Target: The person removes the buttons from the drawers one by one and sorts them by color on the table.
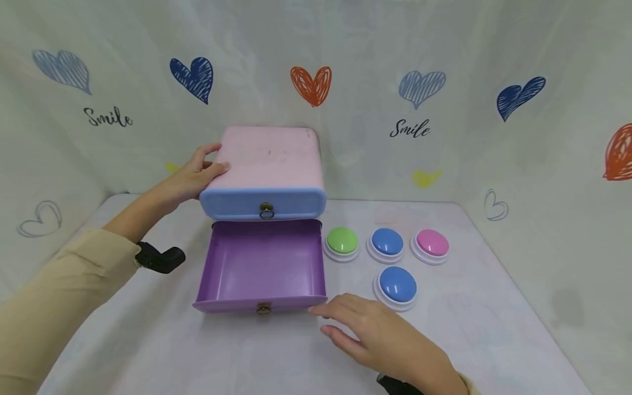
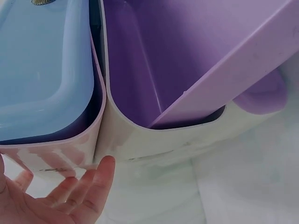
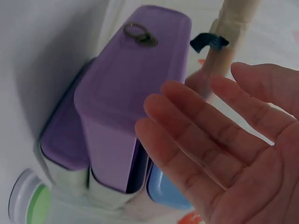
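Right hand (image 1: 377, 334) (grip relaxed), extended glossy purple drawer (image 1: 269, 266), left hand (image 1: 196, 174) loosely touching pink casing (image 1: 271, 156)

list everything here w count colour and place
top casing: 1, pink, stack top
lower casings: 2, whitish, beneath it
top drawer: 1, blue, in top casing
open drawer: 1, purple, below top drawer
bottom drawer: 1, purple, below open drawer
ring pulls: 2, brassy, on top and open drawers
green button: 1, green, right of stack
blue buttons: 2, blue, right of green button
pink button: 1, pink, rightmost
table: 1, white, underneath
backdrop: 1, pale, behind
hearts: 10+, blue, orange, yellow, grey, on backdrop
Smile words: 2, black, on backdrop
wrist pieces: 2, black, at wrists
sleeves: 2, beige, on arms
left hand: 1, bare, touching top casing
right hand: 1, bare, by open drawer
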`<state>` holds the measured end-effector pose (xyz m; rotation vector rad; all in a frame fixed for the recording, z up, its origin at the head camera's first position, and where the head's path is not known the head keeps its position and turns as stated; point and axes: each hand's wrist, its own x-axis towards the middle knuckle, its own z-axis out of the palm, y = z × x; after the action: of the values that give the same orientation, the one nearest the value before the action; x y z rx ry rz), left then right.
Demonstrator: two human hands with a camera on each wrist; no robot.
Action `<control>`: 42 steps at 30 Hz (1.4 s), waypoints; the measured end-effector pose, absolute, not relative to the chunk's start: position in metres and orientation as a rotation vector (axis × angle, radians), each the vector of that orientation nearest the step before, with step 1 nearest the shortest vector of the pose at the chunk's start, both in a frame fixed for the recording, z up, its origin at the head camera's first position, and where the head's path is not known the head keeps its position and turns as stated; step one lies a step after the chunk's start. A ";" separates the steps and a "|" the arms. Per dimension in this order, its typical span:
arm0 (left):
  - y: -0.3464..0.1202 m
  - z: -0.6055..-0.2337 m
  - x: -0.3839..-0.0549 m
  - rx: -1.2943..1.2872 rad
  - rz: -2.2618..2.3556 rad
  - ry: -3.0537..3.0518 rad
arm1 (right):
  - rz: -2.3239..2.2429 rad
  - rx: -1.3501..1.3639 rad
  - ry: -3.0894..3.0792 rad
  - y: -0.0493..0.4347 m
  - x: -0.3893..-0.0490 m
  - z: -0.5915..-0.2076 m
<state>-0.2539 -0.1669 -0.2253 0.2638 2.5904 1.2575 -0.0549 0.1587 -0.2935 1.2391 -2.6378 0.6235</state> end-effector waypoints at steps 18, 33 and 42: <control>-0.168 -0.227 -0.254 0.268 1.259 2.581 | 0.212 1.450 -2.810 0.094 -0.064 -0.316; -0.168 -0.226 -0.253 0.268 1.260 2.576 | 0.110 1.438 -2.746 0.087 -0.067 -0.324; -0.167 -0.225 -0.252 0.269 1.258 2.587 | 0.071 1.433 -2.767 0.084 -0.070 -0.331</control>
<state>-0.2522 -0.1673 -0.2252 0.2694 2.5867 1.2585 -0.0698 0.0837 -0.3311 1.4330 -2.7672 0.0710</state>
